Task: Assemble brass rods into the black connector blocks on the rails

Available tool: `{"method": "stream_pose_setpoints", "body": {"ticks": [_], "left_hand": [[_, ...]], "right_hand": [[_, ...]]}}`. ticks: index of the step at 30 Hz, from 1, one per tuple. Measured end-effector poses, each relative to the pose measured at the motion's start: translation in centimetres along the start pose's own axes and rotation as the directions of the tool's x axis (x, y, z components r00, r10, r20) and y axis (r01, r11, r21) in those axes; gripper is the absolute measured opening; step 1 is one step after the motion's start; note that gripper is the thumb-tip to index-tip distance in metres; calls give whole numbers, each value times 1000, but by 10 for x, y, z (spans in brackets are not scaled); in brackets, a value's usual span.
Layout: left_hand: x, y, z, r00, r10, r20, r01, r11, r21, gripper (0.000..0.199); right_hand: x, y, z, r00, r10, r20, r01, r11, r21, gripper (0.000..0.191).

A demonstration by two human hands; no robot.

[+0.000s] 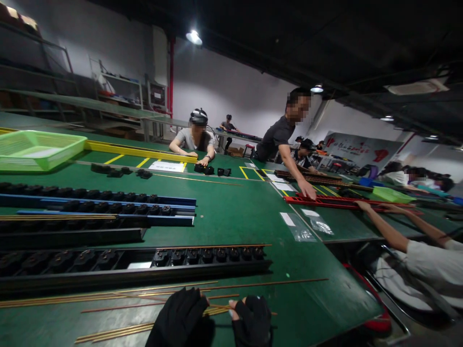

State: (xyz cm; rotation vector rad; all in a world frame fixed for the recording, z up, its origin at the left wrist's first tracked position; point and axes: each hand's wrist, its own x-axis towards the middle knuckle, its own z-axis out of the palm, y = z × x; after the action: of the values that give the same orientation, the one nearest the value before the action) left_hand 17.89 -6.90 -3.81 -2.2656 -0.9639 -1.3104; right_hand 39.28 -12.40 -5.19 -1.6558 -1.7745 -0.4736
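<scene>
- Green bench matting [231, 226] covers a long workbench under a dark ceiling; at its far left sits a green plastic tray [36, 150], apparently set at the edge to leave the mat free.
- Beyond it runs a yellow rail [141, 151], and a seated person [197, 137] in a head-mounted camera rests both hands near some black fittings [204, 169].
- Blue rails [101, 201] lie lengthwise with black blocks along them, parallel, as if lined up for even spacing.
- Nearer me, a black channel [137, 260] holds another evenly spaced row of black blocks.
- Loose brass rods [144, 300] fan across the mat in front of me, their ends pointing different ways and running toward my hands.
- My left hand [177, 315], in a black glove, is curled downward at the rods; I cannot tell whether it grips any.
- My right hand [253, 320], also gloved, is partly closed just beside it, one bare fingertip showing; a rod seems to reach it, but I cannot tell if it is held.
- Clear plastic bags [300, 227] lie flat on the mat to the right.
- Farther right, a standing person's hand [309, 190] presses on a red rack [347, 202], perhaps to steady it, while a seated person's hand [365, 206] reaches its near side.
</scene>
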Motion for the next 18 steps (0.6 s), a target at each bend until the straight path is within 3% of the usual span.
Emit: {"method": "stream_pose_setpoints", "body": {"ticks": [4,8,13,18], "left_hand": [[36,5,11,999,13,-45,-13,1000,-4,25],[64,7,21,999,-30,43,27,997,66,42],[71,3,35,996,-44,81,33,990,140,49],[69,-3,44,992,-81,98,66,987,148,49]], "right_hand": [[26,20,-2,993,1,-115,9,997,81,19],[67,48,1,965,-115,-236,132,989,61,17],[118,74,13,926,-306,-221,323,945,44,21],[127,71,23,948,-211,-238,258,948,185,19]]}}
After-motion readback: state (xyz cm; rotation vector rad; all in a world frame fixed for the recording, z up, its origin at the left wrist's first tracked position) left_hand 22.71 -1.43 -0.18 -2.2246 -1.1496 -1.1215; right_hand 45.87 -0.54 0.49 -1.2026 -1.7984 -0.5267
